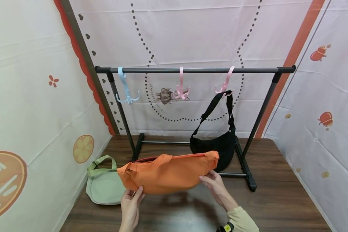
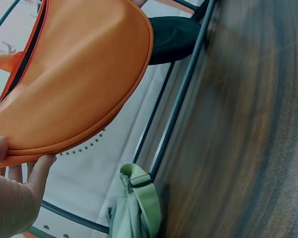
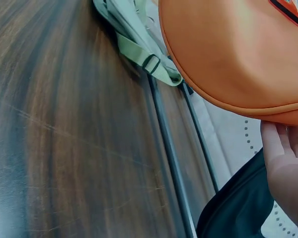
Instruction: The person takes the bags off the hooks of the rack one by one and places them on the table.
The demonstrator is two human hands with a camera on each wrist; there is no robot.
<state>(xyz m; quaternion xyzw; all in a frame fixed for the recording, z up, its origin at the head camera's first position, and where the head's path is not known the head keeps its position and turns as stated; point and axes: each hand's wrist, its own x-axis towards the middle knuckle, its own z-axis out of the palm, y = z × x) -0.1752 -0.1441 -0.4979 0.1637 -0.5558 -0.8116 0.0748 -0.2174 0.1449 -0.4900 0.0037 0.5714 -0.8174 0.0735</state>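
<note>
An orange shoulder bag [image 1: 171, 174] is held up above the table between both hands, its zipper edge upward. My left hand [image 1: 130, 204] grips its lower left corner, thumb on the front and fingers behind, as the left wrist view also shows. At the lower right end my right hand [image 1: 216, 187] pinches the bag, with fingers on its underside in the right wrist view. Behind it a black bag [image 1: 230, 148] hangs by its strap from the right pink hook [image 1: 225, 82]. A light green bag [image 1: 104, 188] lies on the table near my left hand.
A black metal rack [image 1: 159, 70] stands at the back of the wooden table [image 1: 284, 193]. From its bar hang a blue hook [image 1: 126, 87] and a middle pink hook [image 1: 181, 85], both without bags. Printed cloth [image 1: 32, 80] surrounds the table on three sides.
</note>
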